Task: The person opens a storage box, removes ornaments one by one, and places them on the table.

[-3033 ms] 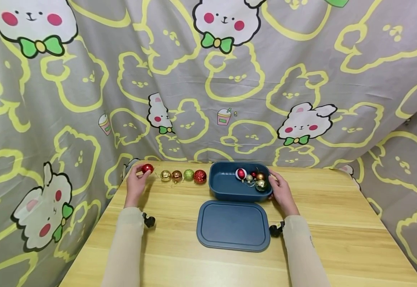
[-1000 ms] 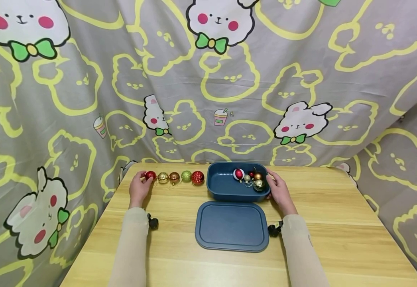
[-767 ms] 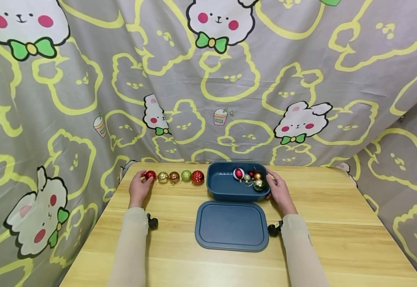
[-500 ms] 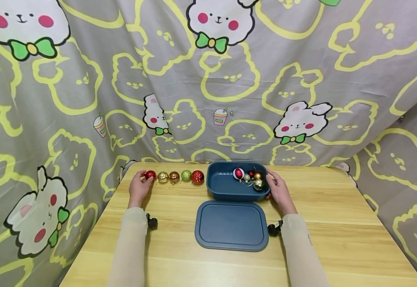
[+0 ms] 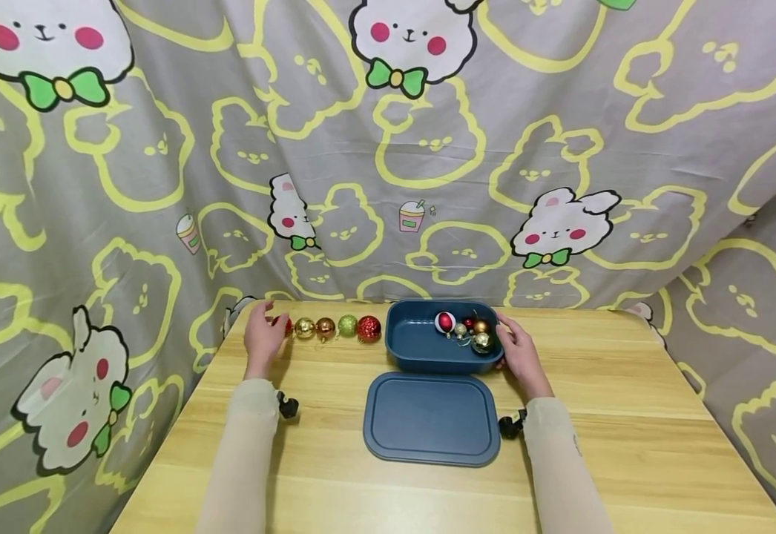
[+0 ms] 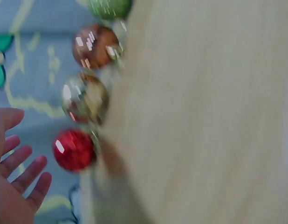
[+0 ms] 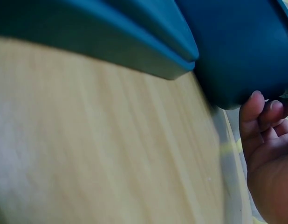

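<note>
My left hand [image 5: 264, 337] is beside a shiny red bauble [image 6: 74, 150], fingers spread and apart from it in the left wrist view. That bauble ends a row with a gold bauble [image 5: 304, 328], a copper one [image 5: 325, 328], a glittery green one [image 5: 348, 325] and a larger red one [image 5: 369, 328]. Right of the row stands a dark blue box [image 5: 421, 366]. My right hand [image 5: 523, 360] holds the box's right end, with curled fingers against its wall in the right wrist view. Inside lie several baubles, including a red-and-white one [image 5: 445, 322] and a gold one [image 5: 482, 342].
A blue lid [image 5: 431, 419] lies flat on the wooden table [image 5: 334, 460], in front of the box. Behind the table's far edge hangs a grey patterned curtain [image 5: 334, 159]. Each wrist carries a small black camera.
My left hand brought the red bauble down to the left end of the row, then let it go and opened, lifting slightly away. The right hand stays at the box.
</note>
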`<control>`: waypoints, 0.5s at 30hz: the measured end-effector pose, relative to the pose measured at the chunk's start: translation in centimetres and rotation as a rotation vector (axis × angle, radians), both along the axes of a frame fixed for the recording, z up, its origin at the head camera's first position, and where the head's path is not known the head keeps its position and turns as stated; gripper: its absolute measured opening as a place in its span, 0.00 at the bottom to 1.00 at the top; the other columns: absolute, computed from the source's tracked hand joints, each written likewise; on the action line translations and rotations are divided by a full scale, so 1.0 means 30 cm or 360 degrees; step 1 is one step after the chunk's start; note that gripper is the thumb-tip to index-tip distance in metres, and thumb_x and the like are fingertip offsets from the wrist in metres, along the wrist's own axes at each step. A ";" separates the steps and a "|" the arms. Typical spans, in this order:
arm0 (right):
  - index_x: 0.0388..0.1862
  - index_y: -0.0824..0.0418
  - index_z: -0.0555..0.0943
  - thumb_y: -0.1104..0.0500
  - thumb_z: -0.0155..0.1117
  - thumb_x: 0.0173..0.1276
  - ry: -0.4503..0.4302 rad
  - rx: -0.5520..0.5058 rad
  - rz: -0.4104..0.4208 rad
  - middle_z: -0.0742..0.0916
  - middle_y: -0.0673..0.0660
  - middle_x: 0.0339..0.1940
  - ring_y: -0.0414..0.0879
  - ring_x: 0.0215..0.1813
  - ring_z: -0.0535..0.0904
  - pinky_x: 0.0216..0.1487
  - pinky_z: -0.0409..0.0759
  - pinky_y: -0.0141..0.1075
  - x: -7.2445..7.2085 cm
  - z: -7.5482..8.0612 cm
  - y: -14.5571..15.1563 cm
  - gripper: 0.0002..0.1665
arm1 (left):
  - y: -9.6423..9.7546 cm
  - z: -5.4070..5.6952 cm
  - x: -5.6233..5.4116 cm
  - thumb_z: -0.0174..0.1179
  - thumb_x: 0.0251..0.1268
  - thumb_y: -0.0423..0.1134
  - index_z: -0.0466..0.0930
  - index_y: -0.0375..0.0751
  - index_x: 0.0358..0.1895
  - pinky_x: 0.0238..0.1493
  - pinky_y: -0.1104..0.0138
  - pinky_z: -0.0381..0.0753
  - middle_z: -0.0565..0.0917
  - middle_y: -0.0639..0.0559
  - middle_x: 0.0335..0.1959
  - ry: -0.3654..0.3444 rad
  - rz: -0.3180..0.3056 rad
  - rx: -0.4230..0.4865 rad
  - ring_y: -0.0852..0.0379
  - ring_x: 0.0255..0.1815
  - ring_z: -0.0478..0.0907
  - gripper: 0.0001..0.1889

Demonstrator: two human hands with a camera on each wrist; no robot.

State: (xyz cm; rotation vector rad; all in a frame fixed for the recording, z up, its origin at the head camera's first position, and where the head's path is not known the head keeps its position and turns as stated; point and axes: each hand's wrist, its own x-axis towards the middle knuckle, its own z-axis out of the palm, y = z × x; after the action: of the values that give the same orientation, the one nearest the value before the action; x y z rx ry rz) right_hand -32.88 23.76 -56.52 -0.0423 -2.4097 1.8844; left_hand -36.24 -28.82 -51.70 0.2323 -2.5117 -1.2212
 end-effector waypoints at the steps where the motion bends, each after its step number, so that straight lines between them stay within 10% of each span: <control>1: 0.83 0.52 0.64 0.43 0.48 0.85 -0.0001 0.0003 -0.0003 0.86 0.75 0.50 0.43 0.19 0.75 0.25 0.83 0.38 -0.001 -0.001 0.001 0.33 | 0.019 0.012 -0.005 0.58 0.79 0.45 0.66 0.38 0.76 0.66 0.41 0.73 0.71 0.38 0.73 0.0037 -0.0022 0.0014 0.35 0.67 0.73 0.29; 15: 0.83 0.53 0.63 0.44 0.47 0.85 0.0001 0.0016 0.0002 0.85 0.76 0.52 0.47 0.20 0.77 0.25 0.83 0.40 0.001 0.002 0.002 0.33 | 0.363 0.147 -0.019 0.63 0.75 0.46 0.69 0.45 0.75 0.67 0.45 0.75 0.74 0.44 0.71 0.0214 -0.0443 0.0074 0.38 0.68 0.74 0.29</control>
State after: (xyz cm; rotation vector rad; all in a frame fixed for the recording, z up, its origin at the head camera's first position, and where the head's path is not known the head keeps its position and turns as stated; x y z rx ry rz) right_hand -32.85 23.80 -56.47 -0.0394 -2.4196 1.8725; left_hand -36.82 -17.93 -47.29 -0.1893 -2.4590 -1.3494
